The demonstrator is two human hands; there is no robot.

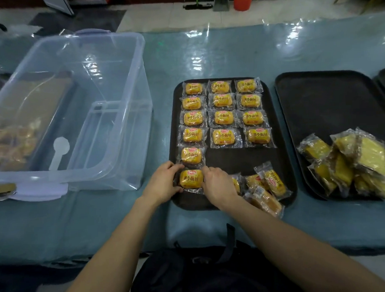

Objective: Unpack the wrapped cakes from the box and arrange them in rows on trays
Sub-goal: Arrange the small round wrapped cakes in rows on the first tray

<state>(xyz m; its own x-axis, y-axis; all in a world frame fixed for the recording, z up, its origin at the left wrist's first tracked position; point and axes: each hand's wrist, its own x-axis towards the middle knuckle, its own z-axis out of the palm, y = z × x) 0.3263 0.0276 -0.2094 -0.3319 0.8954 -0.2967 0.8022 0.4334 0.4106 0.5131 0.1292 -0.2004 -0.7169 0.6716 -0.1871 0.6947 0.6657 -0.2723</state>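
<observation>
Pinching from both sides now: left hand (161, 182) and right hand (219, 186) have fingers (174, 167) curled onto one wrapped cake (191, 178), lying at the black tray's (231, 158) near-left corner, sixth in its column. Loose cakes (266, 187) heap near-right; the clear box (110, 61) sits left on the bench (206, 55).

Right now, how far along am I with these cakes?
Done: thirteen yellow wrapped cakes lie in three columns on the middle black tray. In hand: left hand and right hand settle a fourteenth packet at the left column's near end. Left: loose packets at that tray's near corner, plus wrapped slices heaped on the right black tray.
</observation>
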